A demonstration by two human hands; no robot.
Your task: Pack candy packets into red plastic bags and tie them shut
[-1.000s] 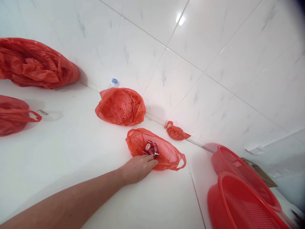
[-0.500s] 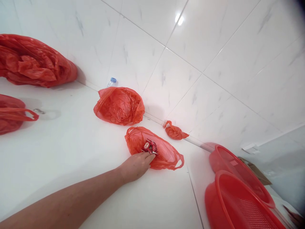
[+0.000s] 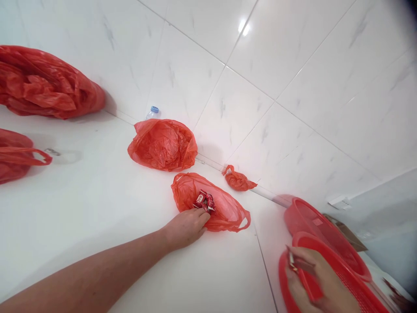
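My left hand (image 3: 187, 226) reaches over the near rim of a small red plastic bag (image 3: 231, 206), its fingers curled closed on that rim. Right beside the fingertips, a few small red wrapped packets (image 3: 201, 198) lie inside the bag. At the lower right, over a red plastic basket (image 3: 286, 278), is my right hand (image 3: 329, 282), somewhat smeared by motion. Between its thumb and fingers it pinches a small shiny packet (image 3: 292, 261), red and pale, partly hidden.
Behind the small bag stands another open red bag (image 3: 163, 145), with a blue-capped bottle (image 3: 153, 112) behind it. A knotted red bag (image 3: 239, 179) lies by the tiled wall. More red bags (image 3: 52, 87) fill the left. A second red basket (image 3: 325, 230) sits at the right.
My right hand has come into view at the lower right, over the near basket, with a small packet in its fingers. My left hand has stayed at the bag.
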